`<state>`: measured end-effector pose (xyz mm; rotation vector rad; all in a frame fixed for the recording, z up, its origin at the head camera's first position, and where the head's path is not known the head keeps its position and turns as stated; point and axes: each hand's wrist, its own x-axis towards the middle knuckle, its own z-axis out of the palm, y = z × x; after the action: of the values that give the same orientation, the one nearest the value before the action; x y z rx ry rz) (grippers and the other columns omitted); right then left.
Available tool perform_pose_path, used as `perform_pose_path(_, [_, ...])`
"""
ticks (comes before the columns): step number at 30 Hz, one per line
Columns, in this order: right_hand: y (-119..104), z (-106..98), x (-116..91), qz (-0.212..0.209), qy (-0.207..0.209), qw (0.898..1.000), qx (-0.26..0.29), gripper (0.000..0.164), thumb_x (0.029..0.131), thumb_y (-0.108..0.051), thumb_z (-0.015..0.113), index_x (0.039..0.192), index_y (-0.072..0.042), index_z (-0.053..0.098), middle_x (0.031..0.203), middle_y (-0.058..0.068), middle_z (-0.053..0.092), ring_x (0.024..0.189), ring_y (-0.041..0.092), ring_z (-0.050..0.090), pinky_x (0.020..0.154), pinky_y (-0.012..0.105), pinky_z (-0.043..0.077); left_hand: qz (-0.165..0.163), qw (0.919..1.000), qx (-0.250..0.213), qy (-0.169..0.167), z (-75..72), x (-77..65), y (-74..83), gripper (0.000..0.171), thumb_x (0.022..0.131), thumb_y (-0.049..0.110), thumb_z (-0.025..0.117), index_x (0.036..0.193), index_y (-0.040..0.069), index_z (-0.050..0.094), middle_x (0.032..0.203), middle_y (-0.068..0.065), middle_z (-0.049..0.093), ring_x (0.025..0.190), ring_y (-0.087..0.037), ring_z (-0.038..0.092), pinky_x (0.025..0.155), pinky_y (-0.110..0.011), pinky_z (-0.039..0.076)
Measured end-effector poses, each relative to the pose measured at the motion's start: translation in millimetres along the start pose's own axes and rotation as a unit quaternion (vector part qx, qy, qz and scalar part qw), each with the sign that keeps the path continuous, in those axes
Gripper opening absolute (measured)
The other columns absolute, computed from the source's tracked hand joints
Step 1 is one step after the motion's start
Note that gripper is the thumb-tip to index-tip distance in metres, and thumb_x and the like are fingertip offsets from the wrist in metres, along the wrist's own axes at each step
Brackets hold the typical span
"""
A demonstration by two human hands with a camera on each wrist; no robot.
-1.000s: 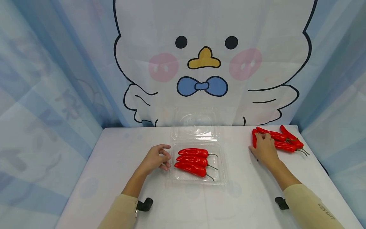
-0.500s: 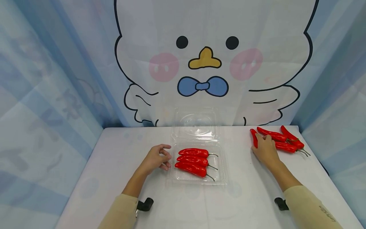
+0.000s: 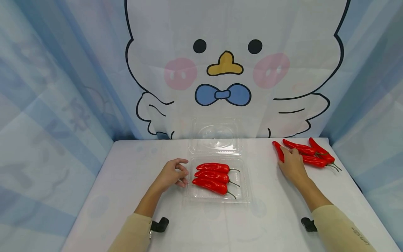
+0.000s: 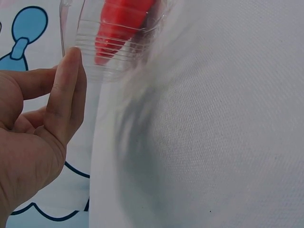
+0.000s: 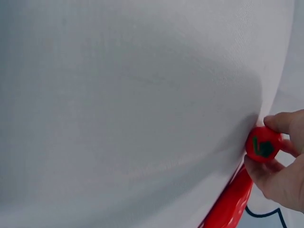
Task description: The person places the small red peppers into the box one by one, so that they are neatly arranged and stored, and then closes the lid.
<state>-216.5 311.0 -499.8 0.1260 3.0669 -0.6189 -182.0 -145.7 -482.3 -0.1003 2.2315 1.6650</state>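
Observation:
My right hand [image 3: 293,163] pinches a red chili pepper [image 3: 278,151] between thumb and fingers at the back right of the table. In the right wrist view that chili pepper [image 5: 262,144] shows its round end with a green stem mark. My left hand [image 3: 171,173] has relaxed fingers at the left side of a clear plastic clamshell box [image 3: 245,197]. The left wrist view shows one fingertip right at the ridged wall of the box [image 4: 85,45]. Inside the box lie three red chili peppers [image 3: 212,176] side by side, stems toward the right.
Three more red chili peppers [image 3: 315,161] lie just right of my right hand, near the table's back right corner. The box's transparent lid [image 3: 215,133] stands raised at the back, against a printed curtain [image 3: 176,119]. Side curtains [image 3: 47,140] flank the white table [image 3: 201,227].
The pepper in my right hand has turned, its tip swinging left, away from the other peppers. The right thumb has shifted slightly. My left hand and the box have stayed put.

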Motion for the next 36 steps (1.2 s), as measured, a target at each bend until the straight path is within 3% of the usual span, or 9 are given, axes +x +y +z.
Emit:
perform_pose_path(17, [-0.3,-12.9,-8.2,-0.012,0.008,1.0,0.028,0.072,0.092,-0.01,0.074,0.153,0.005,0.04,0.134,0.038,0.044,0.122,0.054,0.045,0.093,0.071,0.053,-0.002,1.0,0.007,-0.001,-2.8,1.1,-0.3,0.05,0.096,-0.003,0.066,0.145,0.003,0.054,0.099,-0.015,0.065,0.061,-0.019,0.071,0.057,-0.033,0.064])
perform_pose_path(36, [-2.2,-30.2,-31.5,-0.062,0.029,0.997,0.03,0.074,0.087,-0.012,0.081,0.151,0.002,0.047,0.126,0.035,0.053,0.113,0.049,0.051,0.085,0.065,0.06,-0.002,1.0,0.002,-0.003,-1.7,1.3,0.7,0.05,0.096,-0.004,0.066,0.144,0.002,0.054,0.098,-0.015,0.065,0.061,-0.018,0.071,0.058,-0.032,0.064])
